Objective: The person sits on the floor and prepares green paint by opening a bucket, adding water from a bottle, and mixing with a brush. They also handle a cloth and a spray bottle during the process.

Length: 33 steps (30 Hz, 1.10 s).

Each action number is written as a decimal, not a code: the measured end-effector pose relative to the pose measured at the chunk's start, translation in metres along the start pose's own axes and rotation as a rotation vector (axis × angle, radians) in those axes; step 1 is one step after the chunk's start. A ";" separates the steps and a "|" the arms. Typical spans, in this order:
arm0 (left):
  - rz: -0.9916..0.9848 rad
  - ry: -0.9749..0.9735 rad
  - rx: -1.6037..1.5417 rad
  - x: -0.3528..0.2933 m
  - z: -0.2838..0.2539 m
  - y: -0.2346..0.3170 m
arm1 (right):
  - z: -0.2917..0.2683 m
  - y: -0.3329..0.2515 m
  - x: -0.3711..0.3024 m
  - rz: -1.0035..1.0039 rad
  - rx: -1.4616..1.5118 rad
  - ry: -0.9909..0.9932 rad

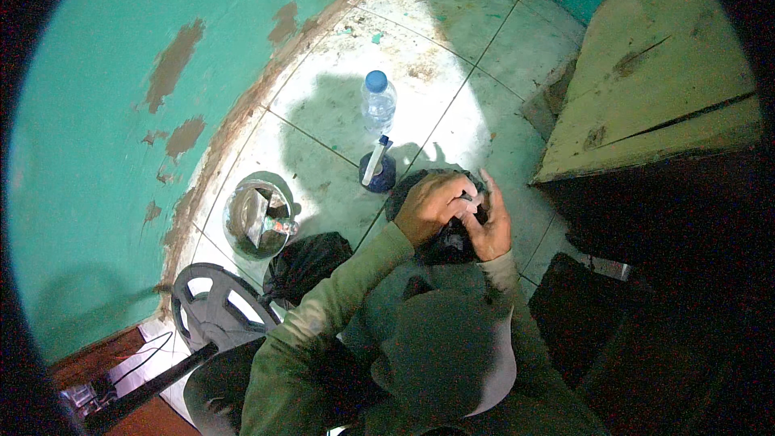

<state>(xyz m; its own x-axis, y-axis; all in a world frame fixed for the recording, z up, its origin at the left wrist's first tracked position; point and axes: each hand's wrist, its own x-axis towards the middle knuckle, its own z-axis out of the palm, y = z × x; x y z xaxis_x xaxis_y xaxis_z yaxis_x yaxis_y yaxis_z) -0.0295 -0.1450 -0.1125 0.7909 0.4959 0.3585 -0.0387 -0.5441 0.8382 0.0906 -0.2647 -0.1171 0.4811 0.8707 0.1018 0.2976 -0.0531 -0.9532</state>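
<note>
Left hand (pixel 440 203) has its fingertips bunched up, pinching a small pale scrap (pixel 467 203), too blurry to say what it's made of. Right hand (pixel 493 226) is right up against it, thumb angled in at the scrap and index finger sticking up apart from it. The other fingers are hidden, so can't tell if that one's actually gripping too. The scrap sits between the two hands, above some shiny black plastic (pixel 449 249), probably a bag but half covered.

Just past the left hand there's a squat dark blue jar (pixel 378 183) with a slim white tube (pixel 374 163), blue-capped, slanting across it. Beyond those, a clear plastic bottle (pixel 379 107) with a blue cap is standing on the tiled floor (pixel 323 125).

Off to the left is a clear round tub (pixel 228 222) with white and reddish bits in it, and near it a black plastic bag (pixel 316 258). Slotted grey plastic piece (pixel 216 312) closer in, peeling teal wall (pixel 97 129) on the left, scuffed yellowish-green cabinet (pixel 654 89) on the right.
</note>
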 end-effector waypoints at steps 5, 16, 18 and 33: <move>0.008 -0.161 0.002 -0.007 -0.012 -0.029 | -0.013 -0.008 -0.001 0.205 0.217 -0.019; -0.127 -0.424 -0.388 -0.005 -0.007 -0.028 | -0.015 0.013 0.003 0.356 0.600 0.027; 0.002 -0.319 -0.347 -0.004 0.002 -0.030 | -0.018 0.010 0.005 0.330 0.693 -0.012; -0.353 -0.239 -0.754 -0.012 0.018 -0.037 | -0.017 -0.015 0.009 0.298 0.355 -0.147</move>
<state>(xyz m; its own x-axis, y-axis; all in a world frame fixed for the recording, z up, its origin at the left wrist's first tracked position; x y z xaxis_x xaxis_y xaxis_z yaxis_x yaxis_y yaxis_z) -0.0268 -0.1435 -0.1550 0.9367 0.3501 0.0007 -0.0944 0.2507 0.9635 0.1046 -0.2641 -0.0967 0.3732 0.9042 -0.2077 -0.1479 -0.1630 -0.9755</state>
